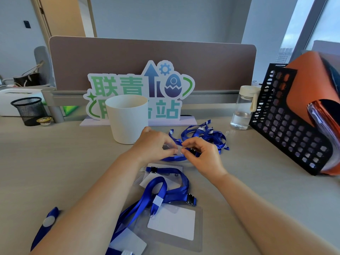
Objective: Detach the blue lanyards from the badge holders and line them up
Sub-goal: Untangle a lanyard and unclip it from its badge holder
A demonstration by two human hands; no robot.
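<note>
My left hand (153, 143) pinches a clear badge holder (170, 148) held above the desk. Just to its right, my right hand (200, 153) pinches the clip end of a blue lanyard (173, 158) where it meets that holder. Behind the hands lies a tangled pile of blue lanyards (204, 134). Nearer to me, clear badge holders with white cards (173, 223) lie under more blue lanyards (161, 188) with black buckles. Another blue lanyard end (48, 220) shows at the lower left, beside my left forearm.
A white cup (127, 118) stands just behind my left hand. A sign with green characters (139, 91) leans on the desk divider. A water bottle (243, 107) and a black file rack (287, 115) with folders stand at right. A mesh pen pot (29, 110) sits far left.
</note>
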